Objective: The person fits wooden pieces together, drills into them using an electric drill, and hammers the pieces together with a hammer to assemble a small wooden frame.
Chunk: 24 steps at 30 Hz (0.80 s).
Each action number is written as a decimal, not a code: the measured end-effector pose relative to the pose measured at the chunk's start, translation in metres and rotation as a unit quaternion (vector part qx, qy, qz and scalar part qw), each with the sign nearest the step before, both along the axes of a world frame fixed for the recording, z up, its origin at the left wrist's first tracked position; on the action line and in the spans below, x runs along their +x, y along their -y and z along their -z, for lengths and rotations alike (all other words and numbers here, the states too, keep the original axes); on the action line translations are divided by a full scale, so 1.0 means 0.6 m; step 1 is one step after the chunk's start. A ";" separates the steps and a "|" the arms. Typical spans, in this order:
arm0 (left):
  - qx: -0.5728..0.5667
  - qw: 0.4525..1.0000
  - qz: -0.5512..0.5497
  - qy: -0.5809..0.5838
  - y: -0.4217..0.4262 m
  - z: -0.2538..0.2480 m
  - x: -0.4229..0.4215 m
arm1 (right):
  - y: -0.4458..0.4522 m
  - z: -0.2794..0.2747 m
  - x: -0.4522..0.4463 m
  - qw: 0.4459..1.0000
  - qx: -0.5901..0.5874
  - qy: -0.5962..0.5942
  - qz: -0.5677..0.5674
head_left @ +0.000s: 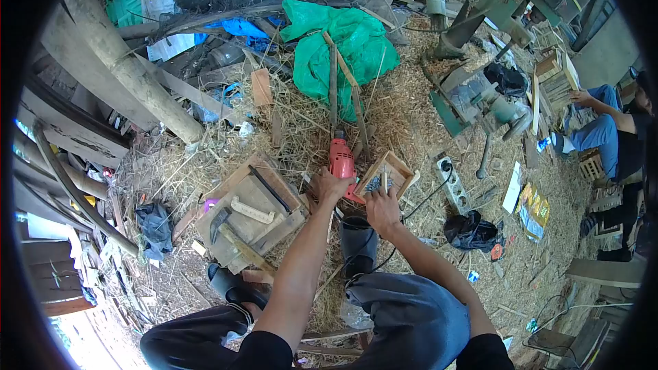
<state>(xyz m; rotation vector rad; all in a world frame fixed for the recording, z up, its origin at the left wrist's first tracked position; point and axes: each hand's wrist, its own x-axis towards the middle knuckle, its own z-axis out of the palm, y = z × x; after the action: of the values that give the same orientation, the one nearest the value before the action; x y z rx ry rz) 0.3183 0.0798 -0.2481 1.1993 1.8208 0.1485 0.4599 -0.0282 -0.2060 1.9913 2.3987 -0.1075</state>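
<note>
My left hand (332, 186) is wrapped around the body of a red power drill (340, 154), whose dark chuck points away from me. Just right of it is a small open wooden box (406, 167) with a pile of small grey metal pieces, like nails or screws (374, 183), inside. My right hand (382, 208) is at the near side of this box, fingers curled; what they hold, if anything, is hidden. To the left lies a wooden board (236, 233) bearing a hammer (238, 241), a cream-coloured bracket-like piece (252, 210) and a dark bar (269, 189).
A white power strip (454, 186) and a black cable lie to the right. Further right stands a green machine (473, 96); another person (606, 123) sits beyond it holding a wooden box (556, 72). Green plastic sheeting (322, 55) lies ahead. Straw and shavings cover the ground.
</note>
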 end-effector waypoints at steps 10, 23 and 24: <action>0.020 1.000 -0.018 -0.002 0.013 -0.087 0.005 | -0.057 -0.007 0.117 0.990 -0.003 0.138 -0.020; 0.063 0.990 -0.073 0.103 0.071 -0.422 -0.083 | -0.063 -0.446 -0.061 0.922 -0.263 -0.243 -0.148; 0.092 0.987 -0.074 0.107 0.070 -0.450 -0.095 | -0.045 -0.462 -0.103 0.960 -0.200 -0.187 -0.054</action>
<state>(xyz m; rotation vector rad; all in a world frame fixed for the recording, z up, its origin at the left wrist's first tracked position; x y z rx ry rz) 0.2611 0.0378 0.0219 1.1262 1.7325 0.5202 0.3979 -0.0015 0.0714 1.7717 2.4188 -0.9633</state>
